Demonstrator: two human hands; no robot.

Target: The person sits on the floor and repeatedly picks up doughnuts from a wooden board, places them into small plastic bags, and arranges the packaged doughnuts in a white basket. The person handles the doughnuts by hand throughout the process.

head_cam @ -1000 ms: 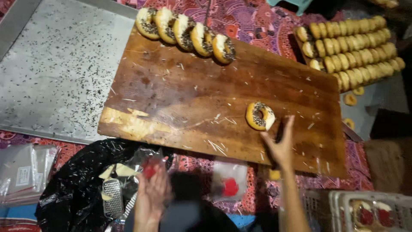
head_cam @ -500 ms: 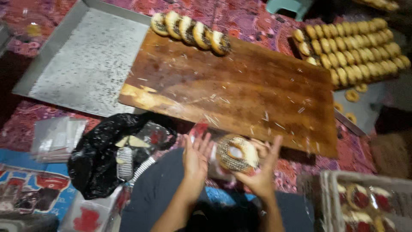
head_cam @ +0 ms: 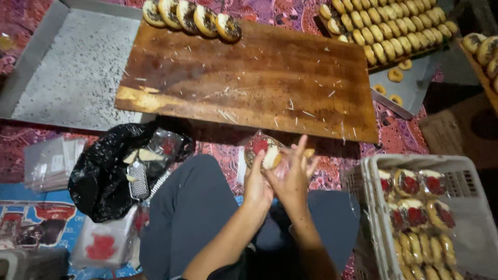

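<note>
My left hand (head_cam: pixel 258 181) and my right hand (head_cam: pixel 295 173) meet just in front of the wooden board (head_cam: pixel 249 78), over my lap. Between them they hold one doughnut in a clear plastic bag with a red mark (head_cam: pixel 263 150). The left hand grips it from below, and the right hand's fingers press on its right side. A row of sprinkle-topped doughnuts (head_cam: pixel 192 16) lies along the board's far left edge.
A white plastic crate (head_cam: pixel 469 207) of bagged doughnuts stands at my right. A black bag with a grater (head_cam: pixel 111 173) lies at my left, next to stacked clear bags (head_cam: pixel 49 161). A metal tray (head_cam: pixel 67 67) sits left of the board, and plain doughnuts (head_cam: pixel 394 26) fill trays at the far right.
The right hand picked the lone doughnut off the board and brought it to my lap. Both hands now hold it inside a plastic bag.
</note>
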